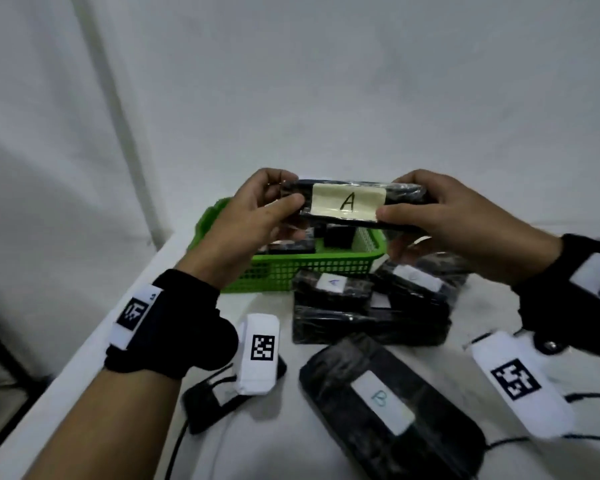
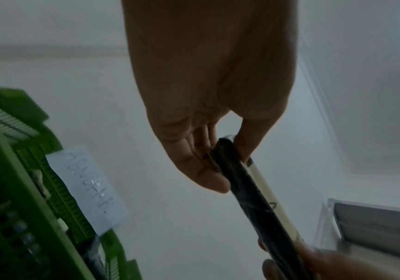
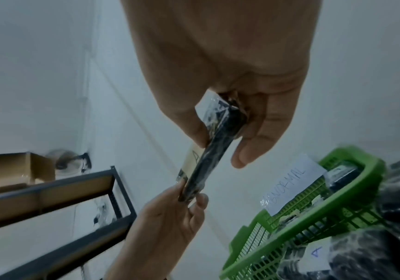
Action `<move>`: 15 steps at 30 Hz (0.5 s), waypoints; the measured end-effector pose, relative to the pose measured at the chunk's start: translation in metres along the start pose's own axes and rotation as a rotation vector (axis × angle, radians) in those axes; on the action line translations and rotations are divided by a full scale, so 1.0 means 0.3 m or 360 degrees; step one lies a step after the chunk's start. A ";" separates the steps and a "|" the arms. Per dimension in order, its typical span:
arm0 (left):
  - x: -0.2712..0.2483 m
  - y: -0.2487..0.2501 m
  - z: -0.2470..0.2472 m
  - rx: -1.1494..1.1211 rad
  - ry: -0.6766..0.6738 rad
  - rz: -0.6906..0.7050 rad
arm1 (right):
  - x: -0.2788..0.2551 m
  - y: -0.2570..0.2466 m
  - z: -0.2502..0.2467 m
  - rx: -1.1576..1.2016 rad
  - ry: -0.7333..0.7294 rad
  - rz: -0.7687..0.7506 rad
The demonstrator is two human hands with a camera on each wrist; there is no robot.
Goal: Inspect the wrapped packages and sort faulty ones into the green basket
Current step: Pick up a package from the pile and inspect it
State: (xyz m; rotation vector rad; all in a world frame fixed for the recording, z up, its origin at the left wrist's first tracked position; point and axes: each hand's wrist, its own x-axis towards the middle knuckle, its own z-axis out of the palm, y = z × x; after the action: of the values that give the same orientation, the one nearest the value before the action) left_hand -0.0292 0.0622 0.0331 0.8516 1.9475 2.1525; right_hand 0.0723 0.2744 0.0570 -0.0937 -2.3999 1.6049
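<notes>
Above basket (image 1: 291, 271), package (image 1: 354, 206), wrist-view label (image 3: 292, 181) perhaps unreadable

I see a black film-wrapped package (image 1: 352, 202) labelled "A", held level above the green basket (image 1: 302, 268), which holds black packages; more wrapped packages (image 1: 371, 303) lie beside it.

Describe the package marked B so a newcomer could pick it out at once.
Start at the green basket on the white table. Come past the pile of black wrapped packages toward the near edge. The package marked B lies alone there, flat, its white label bearing a blue B.
</notes>
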 end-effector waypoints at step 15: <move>0.048 -0.115 0.073 0.0100 0.0299 0.0075 | 0.184 0.174 0.093 0.0267 0.0321 -0.0258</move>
State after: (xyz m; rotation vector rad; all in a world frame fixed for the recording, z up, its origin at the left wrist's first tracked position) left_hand -0.0404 0.0938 0.0056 0.7357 2.1128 2.2843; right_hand 0.0077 0.2804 0.0086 -0.0273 -2.0597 1.6300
